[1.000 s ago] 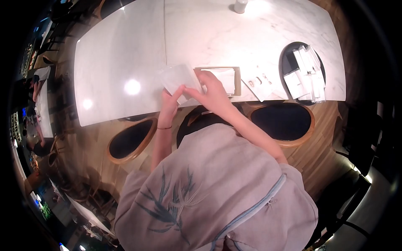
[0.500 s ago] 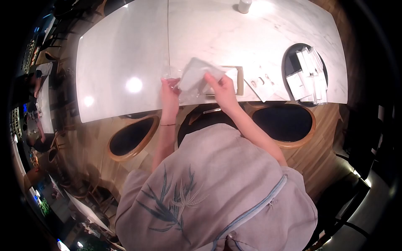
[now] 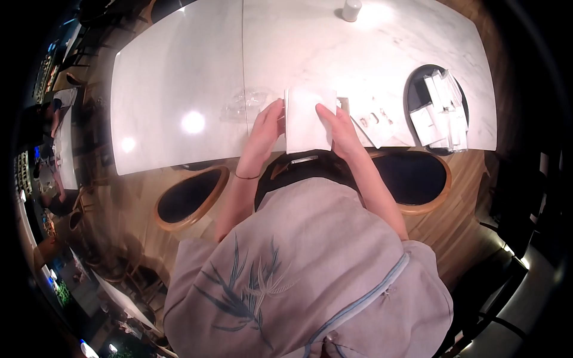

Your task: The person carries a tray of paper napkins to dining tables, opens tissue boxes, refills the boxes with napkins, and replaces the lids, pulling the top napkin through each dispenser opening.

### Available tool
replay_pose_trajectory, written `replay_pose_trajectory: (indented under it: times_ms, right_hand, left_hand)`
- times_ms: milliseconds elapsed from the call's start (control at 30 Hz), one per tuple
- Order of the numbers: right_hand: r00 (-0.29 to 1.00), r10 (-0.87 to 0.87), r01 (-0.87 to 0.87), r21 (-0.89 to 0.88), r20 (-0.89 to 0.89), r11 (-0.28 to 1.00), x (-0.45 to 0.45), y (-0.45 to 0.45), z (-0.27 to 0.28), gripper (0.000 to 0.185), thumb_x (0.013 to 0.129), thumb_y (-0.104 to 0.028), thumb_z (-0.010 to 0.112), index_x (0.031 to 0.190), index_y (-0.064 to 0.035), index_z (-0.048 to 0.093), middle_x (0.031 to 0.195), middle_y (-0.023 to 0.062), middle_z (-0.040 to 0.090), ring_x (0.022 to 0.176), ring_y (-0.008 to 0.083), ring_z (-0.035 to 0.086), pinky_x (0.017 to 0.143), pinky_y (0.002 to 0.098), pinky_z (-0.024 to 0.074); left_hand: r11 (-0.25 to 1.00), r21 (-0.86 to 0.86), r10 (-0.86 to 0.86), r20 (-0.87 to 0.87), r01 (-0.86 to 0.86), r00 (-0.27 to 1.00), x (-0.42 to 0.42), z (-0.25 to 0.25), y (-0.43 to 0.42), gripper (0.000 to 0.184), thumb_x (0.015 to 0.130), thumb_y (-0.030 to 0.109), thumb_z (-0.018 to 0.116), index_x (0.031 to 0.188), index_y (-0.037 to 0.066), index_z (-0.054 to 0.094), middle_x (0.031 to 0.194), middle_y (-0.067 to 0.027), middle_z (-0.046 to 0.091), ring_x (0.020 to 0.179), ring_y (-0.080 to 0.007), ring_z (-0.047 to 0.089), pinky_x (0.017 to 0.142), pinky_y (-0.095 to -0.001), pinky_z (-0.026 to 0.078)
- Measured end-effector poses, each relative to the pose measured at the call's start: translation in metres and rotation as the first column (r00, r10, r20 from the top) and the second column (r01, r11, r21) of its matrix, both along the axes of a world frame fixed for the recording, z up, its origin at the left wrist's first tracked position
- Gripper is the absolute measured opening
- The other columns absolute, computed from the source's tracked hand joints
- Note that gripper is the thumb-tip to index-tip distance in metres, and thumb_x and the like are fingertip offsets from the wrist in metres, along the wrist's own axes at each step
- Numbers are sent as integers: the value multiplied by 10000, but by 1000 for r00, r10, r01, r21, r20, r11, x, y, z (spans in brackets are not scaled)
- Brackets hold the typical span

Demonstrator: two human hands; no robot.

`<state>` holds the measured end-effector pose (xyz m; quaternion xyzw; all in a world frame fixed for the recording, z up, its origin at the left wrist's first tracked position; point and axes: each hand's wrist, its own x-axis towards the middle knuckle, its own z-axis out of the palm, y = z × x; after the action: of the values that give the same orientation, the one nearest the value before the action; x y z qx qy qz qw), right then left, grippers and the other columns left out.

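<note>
A white stack of napkins (image 3: 310,119) is held upright-looking between both hands at the table's near edge. My left hand (image 3: 268,128) grips its left side, fingers closed along the edge. On the right side, my right hand (image 3: 341,126) holds it with the thumb across the front. Behind the stack, a shallow box (image 3: 342,104) is mostly hidden. A crumpled clear plastic wrapper (image 3: 246,105) lies on the table left of the stack. To the right rests a printed white card or sheet (image 3: 375,126).
The marble table (image 3: 179,71) bears a black oval tray (image 3: 416,92) with several white wrapped packets at right, and a small white cup (image 3: 351,10) at the far side. Dark-seated chairs (image 3: 192,198) stand along the near edge. Other people are at the far left.
The clear wrapper has left my left hand and now lies on the table. The white stack has moved right and turned straight, and both hands now hold its sides.
</note>
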<state>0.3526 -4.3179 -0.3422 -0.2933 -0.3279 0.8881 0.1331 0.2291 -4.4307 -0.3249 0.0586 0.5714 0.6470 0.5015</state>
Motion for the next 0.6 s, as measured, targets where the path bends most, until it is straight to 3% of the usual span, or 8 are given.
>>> replay_pose_trajectory:
  times_ms: [33, 167, 333, 467, 533, 600]
  right_hand:
    - [1000, -1, 1, -1, 1, 1000, 2, 0, -2, 349, 916, -220, 516, 1168, 20, 497, 1093, 77, 579, 971, 135, 562, 820, 270, 464]
    - [997, 73, -73, -6, 0, 997, 8, 1, -10, 372, 930, -248, 491, 1177, 30, 492, 1100, 77, 578, 970, 122, 557, 825, 263, 456]
    - [996, 89, -88, -32, 13, 996, 12, 8, -13, 390, 938, -283, 472, 1169, 31, 500, 1093, 76, 583, 960, 117, 560, 824, 263, 456]
    - [995, 98, -97, -40, 4, 994, 14, 10, -14, 374, 941, -284, 466, 1145, 25, 521, 1068, 66, 595, 942, 110, 565, 812, 258, 459]
    - [995, 97, -97, -38, -6, 995, 16, 10, -14, 364, 941, -278, 467, 1141, 20, 527, 1059, 63, 599, 937, 105, 565, 809, 255, 459]
    - [996, 87, -87, 17, 19, 996, 17, 12, -14, 344, 940, -266, 471, 1142, 6, 532, 1050, 54, 601, 927, 97, 566, 802, 247, 458]
  left_hand:
    - [998, -51, -50, -37, 48, 998, -2, -9, -2, 331, 948, 292, 430, 1112, 29, 547, 1001, -30, 603, 850, -84, 552, 736, -234, 430]
    - [998, -35, -61, -22, 61, 998, -1, -10, 0, 306, 946, 282, 440, 1082, 36, 559, 949, -9, 608, 872, -71, 558, 764, -242, 442]
    - [994, 101, -55, 184, 37, 981, 12, 1, 8, 371, 961, 343, 397, 1136, 43, 529, 1044, -29, 581, 956, -100, 541, 819, -266, 432]
    - [994, 53, -106, 123, 100, 987, 19, 4, 9, 425, 964, 389, 360, 1170, 46, 503, 1091, -34, 563, 984, -113, 528, 839, -286, 422]
    - [1000, -23, 13, 302, -6, 953, 17, 11, 14, 425, 965, 390, 349, 1182, 53, 493, 1098, -26, 562, 978, -115, 528, 842, -301, 420]
    - [999, -15, -33, 209, 37, 977, 16, 8, 13, 410, 964, 373, 361, 1185, 53, 489, 1099, -26, 561, 966, -114, 531, 832, -295, 424]
